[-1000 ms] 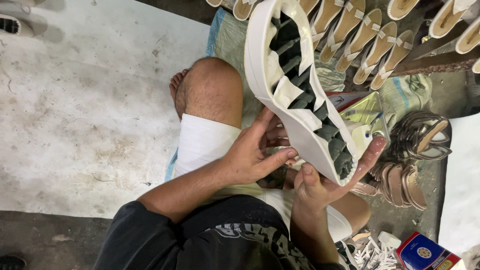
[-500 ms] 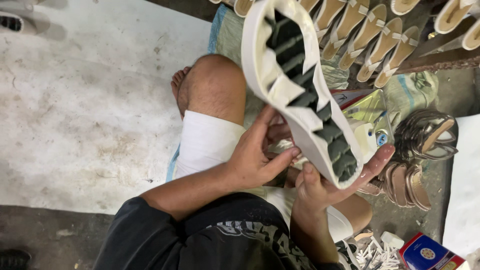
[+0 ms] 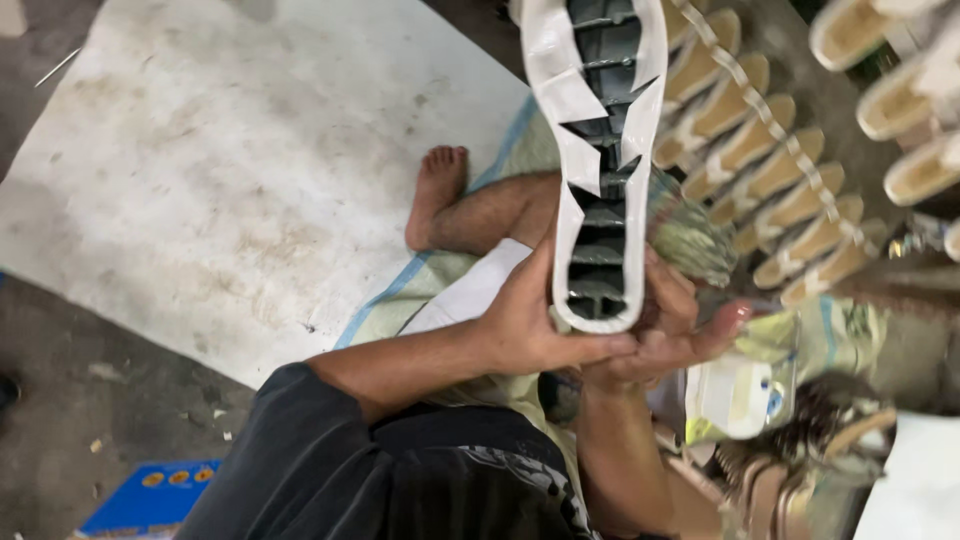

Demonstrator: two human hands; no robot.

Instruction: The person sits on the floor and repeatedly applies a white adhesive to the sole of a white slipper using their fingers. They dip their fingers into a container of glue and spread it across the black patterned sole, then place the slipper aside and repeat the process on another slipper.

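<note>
Concrete floor (image 3: 60,430), grey and littered with scraps, fills the lower left; a pale stained sheet (image 3: 230,170) covers the upper left, and a woven mat (image 3: 400,300) edges it at centre under a bare foot (image 3: 437,190). Both hands grip a white-edged sole mould (image 3: 600,150) rising to top centre: left hand (image 3: 535,320) clasps its lower end, right hand (image 3: 670,335) cups beneath, fingers curled. Rows of tan sandals (image 3: 760,170) lie upper right (more blurred lower right). A blue box (image 3: 145,495) sits bottom left.
</note>
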